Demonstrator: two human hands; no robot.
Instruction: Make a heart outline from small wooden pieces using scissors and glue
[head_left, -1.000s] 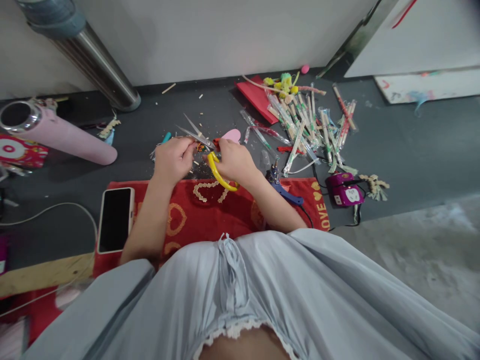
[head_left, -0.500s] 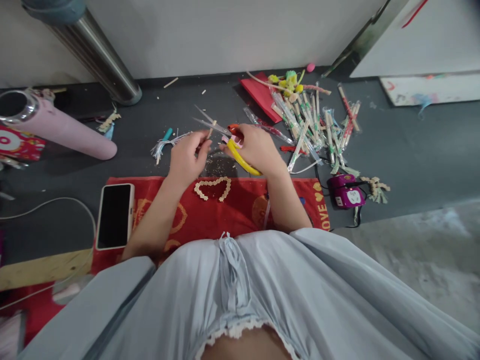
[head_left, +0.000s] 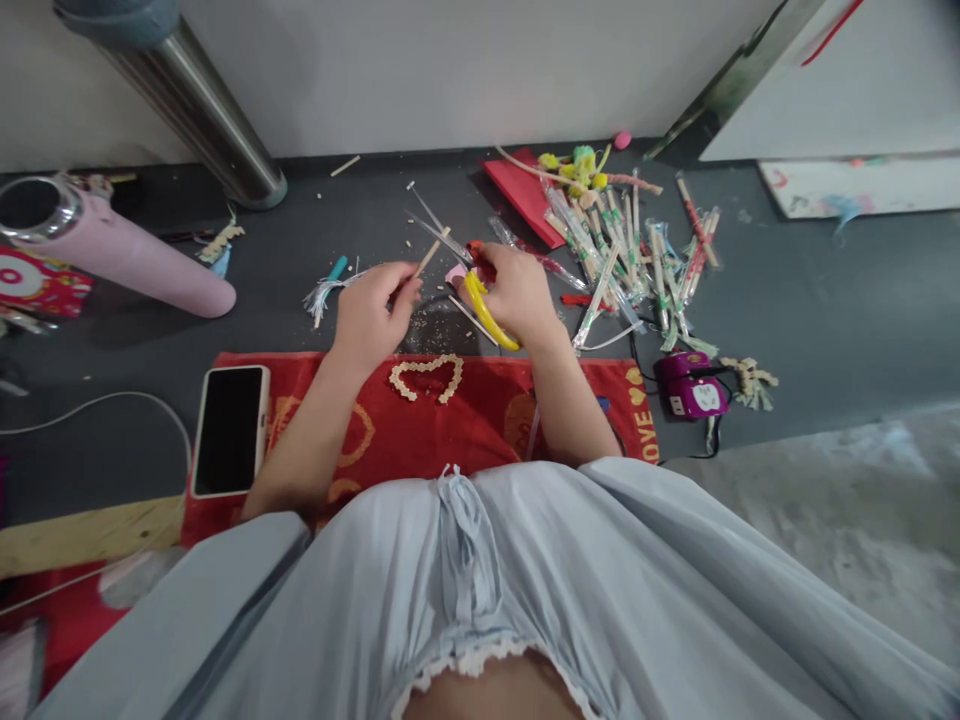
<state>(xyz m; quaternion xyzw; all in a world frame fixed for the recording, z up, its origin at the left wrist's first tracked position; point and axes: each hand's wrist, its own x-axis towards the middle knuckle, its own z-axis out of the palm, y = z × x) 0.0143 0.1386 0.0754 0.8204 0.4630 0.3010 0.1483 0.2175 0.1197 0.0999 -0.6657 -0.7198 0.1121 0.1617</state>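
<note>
My left hand (head_left: 375, 312) is closed, pinching a thin pale wooden stick (head_left: 433, 253) that points up and to the right. My right hand (head_left: 521, 290) grips scissors (head_left: 478, 300) with yellow and red handles. Their blades are parted, and the stick's upper end is at the blades; whether they touch it I cannot tell. A second thin stick (head_left: 472, 320) lies on the grey table just below the scissors. Nearer to me, a heart-shaped outline of small pale pieces (head_left: 426, 366), with a gap in it, rests on the red cloth (head_left: 420, 430).
Wrapped sticks (head_left: 600, 235) are heaped at the right by a red envelope (head_left: 521, 195). A purple box (head_left: 691, 383) with a cable sits near the edge. At the left are a phone (head_left: 231, 430), a pink bottle (head_left: 142, 250) and a steel post (head_left: 214, 110).
More of the stick now sticks out of my left hand. The scissors have shifted slightly right, and the loose stick below them has come into view.
</note>
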